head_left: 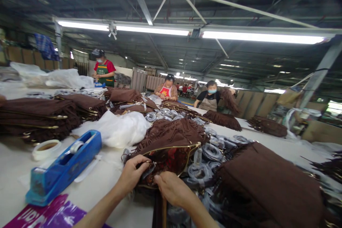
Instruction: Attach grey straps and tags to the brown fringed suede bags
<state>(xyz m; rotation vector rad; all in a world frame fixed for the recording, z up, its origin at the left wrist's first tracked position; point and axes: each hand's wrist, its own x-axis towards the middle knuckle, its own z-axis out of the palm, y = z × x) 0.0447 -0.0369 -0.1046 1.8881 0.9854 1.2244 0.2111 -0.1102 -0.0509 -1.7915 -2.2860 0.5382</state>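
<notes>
A brown fringed bag (171, 133) lies in front of me with its gold zipper open, showing a dark lining with a red pattern. At the left side of the opening, my left hand (133, 172) is closed, its thumb and fingers pinching the bag's edge. A small dark, shiny piece (149, 171) sits beside those fingertips; its kind is unclear. My right hand (172, 188) grips the lining at the near side of the mouth, fingers closed. The fingertips of both hands are partly hidden.
Left of the bag are a blue tape dispenser (64, 167), a tape roll (46, 149) and white plastic wrapping (123, 128). Wrapped grey coiled straps (200, 172) lie to the right, near another brown bag (272, 181). Stacked brown bags (40, 115) stand left. Several people work across the table.
</notes>
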